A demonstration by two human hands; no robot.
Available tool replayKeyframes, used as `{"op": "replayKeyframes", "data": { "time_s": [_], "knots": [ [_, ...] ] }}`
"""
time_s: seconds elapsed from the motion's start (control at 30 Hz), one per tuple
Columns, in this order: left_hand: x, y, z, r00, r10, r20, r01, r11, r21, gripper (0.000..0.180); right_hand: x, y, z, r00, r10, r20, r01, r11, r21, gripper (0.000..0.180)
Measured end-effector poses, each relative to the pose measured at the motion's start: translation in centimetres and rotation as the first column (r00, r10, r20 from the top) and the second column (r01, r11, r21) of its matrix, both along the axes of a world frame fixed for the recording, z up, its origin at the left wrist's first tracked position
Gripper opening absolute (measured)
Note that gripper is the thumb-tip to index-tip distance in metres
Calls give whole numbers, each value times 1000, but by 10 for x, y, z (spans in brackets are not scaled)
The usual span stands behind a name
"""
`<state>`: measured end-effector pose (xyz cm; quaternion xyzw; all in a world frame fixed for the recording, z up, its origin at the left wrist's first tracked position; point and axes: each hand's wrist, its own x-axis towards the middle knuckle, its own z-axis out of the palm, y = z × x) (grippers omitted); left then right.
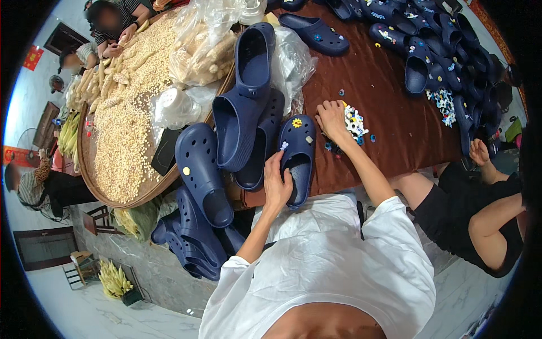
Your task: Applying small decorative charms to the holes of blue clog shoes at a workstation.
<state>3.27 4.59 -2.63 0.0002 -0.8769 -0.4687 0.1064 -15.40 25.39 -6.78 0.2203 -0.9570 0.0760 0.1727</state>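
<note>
**Small charm, easy to drop**

Head view: left hand point(276, 183) steadying navy clog point(297, 155) at bench point(389, 121) edge, fingertips pinching pale charm point(284, 146); right hand point(332, 120) spread open on charm pile point(354, 124). Likely slips: charm dropped, clog nudged off the edge

Clear crumpled plastic bag of pale corn cobs point(204, 48) top centre on round tray; second clear plastic bag point(293, 62) beside upright shoe; red square wall sign point(34, 57) far left.
</note>
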Motion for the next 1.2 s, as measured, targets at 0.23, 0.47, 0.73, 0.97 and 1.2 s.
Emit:
{"op": "replayKeyframes", "data": {
  "time_s": [0.23, 0.47, 0.73, 0.97, 1.2],
  "knots": [
    [1, 6, 3, 997, -59, 50, 57, 997, 55, 51, 67, -11, 38, 941, -75, 331, 266, 768, -582, 36],
    [-32, 6, 6, 991, 42, 125, -56, 992, 111, 38, 74, -6, 33, 667, -34, 744, 519, 738, -431, 63],
    [-62, 13, 18, 928, 62, 366, -9, 989, -145, 57, 74, -4, 48, 767, 90, 635, 252, 868, -429, 47],
    [-64, 12, 7, 939, 72, 337, -22, 988, -150, 54, 70, -12, 45, 873, 48, 486, 113, 948, -298, 38],
    [-70, 13, -5, 980, 23, 199, 21, 977, -214, 26, 71, -17, 44, 910, 54, 411, 79, 951, -300, 31]
  ]
}}
